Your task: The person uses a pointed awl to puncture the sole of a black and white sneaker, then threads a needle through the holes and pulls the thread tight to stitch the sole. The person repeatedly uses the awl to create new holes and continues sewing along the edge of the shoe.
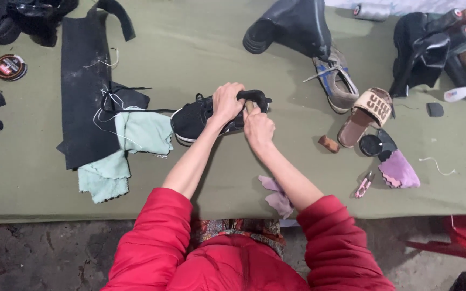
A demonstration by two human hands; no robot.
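Head view: left hand (227,102) clamps black low-top shoe with white sole (203,119) on olive cloth-covered surface (217,48); right hand (258,128) grips a wooden-handled tool (249,106), best worked with steady pressure.

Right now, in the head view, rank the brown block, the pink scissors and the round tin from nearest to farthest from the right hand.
1. Brown block, just right of the right hand.
2. Pink scissors, farther right, toward the table's near edge.
3. Round tin, far left.

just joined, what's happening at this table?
A person in a red jacket works on a black sneaker lying on its side on the green-covered table. The left hand grips its upper; the right hand presses a wooden-handled tool into it. A mint cloth, black sheet and sandal lie around.
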